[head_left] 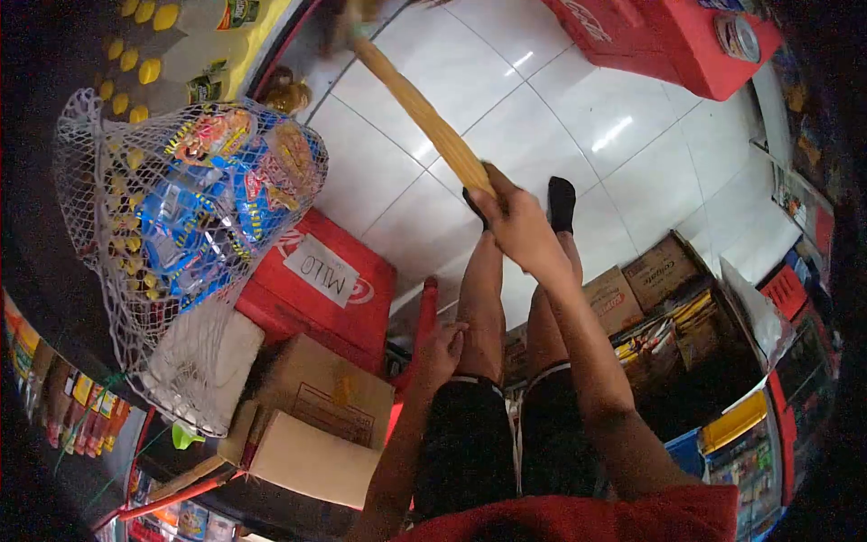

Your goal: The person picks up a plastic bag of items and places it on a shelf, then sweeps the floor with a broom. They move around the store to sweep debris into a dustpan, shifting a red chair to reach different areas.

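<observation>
My right hand [522,226] is wrapped round the thick lower end of a long yellow-brown wooden handle [420,113]. The handle slants up and left over the floor. Its far end is smeared by motion, so the tool's kind cannot be made out. My left hand [440,355] hangs low beside my left knee, close to a red post [426,312]. Its fingers are loosely bent and partly apart, with nothing visible in them.
A white net [99,190] with blue snack packs hangs at left, above a red box [348,316] labelled MILO. Cardboard boxes [316,461] stand below it. A red Coca-Cola cooler [650,41] is at upper right, and cartons [664,271] stand at right on the tiled floor [578,117].
</observation>
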Tool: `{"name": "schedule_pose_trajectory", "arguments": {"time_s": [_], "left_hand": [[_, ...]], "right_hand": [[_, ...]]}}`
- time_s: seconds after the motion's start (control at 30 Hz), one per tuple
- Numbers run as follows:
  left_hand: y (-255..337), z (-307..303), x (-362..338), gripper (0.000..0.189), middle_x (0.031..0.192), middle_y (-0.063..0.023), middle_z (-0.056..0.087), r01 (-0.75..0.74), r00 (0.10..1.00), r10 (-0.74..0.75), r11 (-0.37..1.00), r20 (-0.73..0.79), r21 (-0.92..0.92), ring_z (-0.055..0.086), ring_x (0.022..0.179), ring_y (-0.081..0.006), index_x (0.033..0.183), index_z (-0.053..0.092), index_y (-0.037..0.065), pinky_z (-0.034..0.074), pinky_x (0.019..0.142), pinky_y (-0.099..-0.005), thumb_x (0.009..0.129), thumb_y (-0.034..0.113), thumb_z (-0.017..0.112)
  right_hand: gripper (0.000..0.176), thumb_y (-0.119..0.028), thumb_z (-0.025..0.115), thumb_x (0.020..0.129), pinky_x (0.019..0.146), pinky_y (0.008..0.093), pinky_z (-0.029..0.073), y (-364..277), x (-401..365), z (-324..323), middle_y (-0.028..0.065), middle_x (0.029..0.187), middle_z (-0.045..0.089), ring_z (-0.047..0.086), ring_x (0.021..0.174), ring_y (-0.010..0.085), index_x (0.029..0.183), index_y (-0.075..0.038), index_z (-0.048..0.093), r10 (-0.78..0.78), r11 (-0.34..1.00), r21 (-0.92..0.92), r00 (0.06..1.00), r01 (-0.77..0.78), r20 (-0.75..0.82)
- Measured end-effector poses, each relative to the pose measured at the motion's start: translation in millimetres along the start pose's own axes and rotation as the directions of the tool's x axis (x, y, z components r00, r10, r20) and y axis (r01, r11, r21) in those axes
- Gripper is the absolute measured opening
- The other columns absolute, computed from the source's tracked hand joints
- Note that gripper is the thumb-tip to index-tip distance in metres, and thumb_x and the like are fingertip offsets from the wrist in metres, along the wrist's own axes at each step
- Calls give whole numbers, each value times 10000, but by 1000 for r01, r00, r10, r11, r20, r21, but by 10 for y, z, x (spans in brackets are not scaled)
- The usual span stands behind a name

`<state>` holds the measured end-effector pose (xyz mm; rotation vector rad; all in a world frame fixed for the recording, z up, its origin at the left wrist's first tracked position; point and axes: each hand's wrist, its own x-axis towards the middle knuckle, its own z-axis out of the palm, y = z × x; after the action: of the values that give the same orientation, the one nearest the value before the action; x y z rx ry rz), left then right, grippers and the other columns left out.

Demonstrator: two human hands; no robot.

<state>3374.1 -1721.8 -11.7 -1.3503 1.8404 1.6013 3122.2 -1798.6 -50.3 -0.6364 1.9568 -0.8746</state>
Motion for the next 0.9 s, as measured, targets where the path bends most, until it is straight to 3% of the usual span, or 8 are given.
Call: {"name": "schedule_pose_trajectory", "arguments": {"time_s": [0.17, 0.23, 0.3, 0.4, 0.53, 0.67, 0.77, 0.9], "left_hand": [[84, -11, 110, 179, 847, -168, 570, -49, 996, 52, 998, -70, 46, 561, 763, -302, 885, 593, 24, 438, 682, -363, 815, 144, 480], [-107, 14, 66, 179, 833, -166, 573, 5, 997, -7, 1000, -76, -31, 561, 763, -301, 887, 592, 23, 440, 681, -364, 819, 142, 476], [-123, 79, 55, 180, 819, -164, 576, 32, 993, -45, 992, -105, -124, 562, 762, -301, 889, 590, 23, 441, 680, -365, 823, 140, 472], [-42, 32, 93, 191, 828, -164, 572, 44, 997, -51, 994, -66, -100, 560, 786, -296, 909, 583, 27, 442, 691, -366, 834, 149, 458], [70, 49, 58, 219, 839, -151, 568, 18, 1000, -18, 1000, 10, 16, 561, 813, -288, 937, 576, 35, 442, 704, -358, 849, 181, 439], [-72, 94, 43, 230, 834, -149, 567, 100, 995, -101, 987, 0, -128, 567, 790, -294, 925, 588, 38, 446, 695, -353, 849, 197, 440], [-82, 168, 0, 231, 825, -156, 560, -7, 997, 0, 996, -84, -88, 576, 743, -304, 937, 593, 47, 452, 666, -353, 845, 198, 445], [290, -84, -19, 235, 871, -174, 565, 202, 974, -206, 978, 97, 56, 575, 743, -302, 956, 592, 54, 455, 660, -353, 847, 203, 446]], "right_hand": [[331, -309, 432, 801, 396, 332, 405, -158, 1951, 764, 89, 540, 524, 491, 422, 187, 840, 8, 519, -139, 989, -20, 964, 147, 227], [366, -331, 430, 813, 393, 322, 403, -21, 2202, 740, 60, 481, 479, 477, 397, 186, 715, 14, 501, 68, 994, 67, 973, -85, 218], [368, -338, 442, 823, 386, 323, 405, 416, 2088, 691, 57, 484, 467, 482, 380, 188, 771, 17, 525, -126, 990, -39, 972, 136, 200], [395, -352, 451, 827, 387, 303, 414, 234, 1159, 565, 86, 524, 510, 488, 370, 195, 1023, -17, 525, -17, 1000, -10, 996, 18, 89], [319, -291, 424, 818, 693, 415, 468, -221, 1218, 573, 202, 752, 587, 588, 716, 338, 1007, -48, 506, -39, 997, -58, 985, 49, 168], [436, -340, 471, 831, 384, 269, 381, 232, 1701, 664, 39, 536, 462, 449, 424, 127, 1127, -21, 460, 72, 928, 315, 924, -201, 375], [519, -359, 484, 828, 354, 244, 336, 660, 898, 234, 8, 510, 412, 393, 389, 87, 1135, 55, 428, 229, 895, 330, 944, -300, 238], [458, -264, 540, 788, 512, 341, 444, 548, -336, -349, 188, 672, 561, 567, 556, 227, 1179, -50, 436, 69, 972, -228, 997, -57, 43]]}}
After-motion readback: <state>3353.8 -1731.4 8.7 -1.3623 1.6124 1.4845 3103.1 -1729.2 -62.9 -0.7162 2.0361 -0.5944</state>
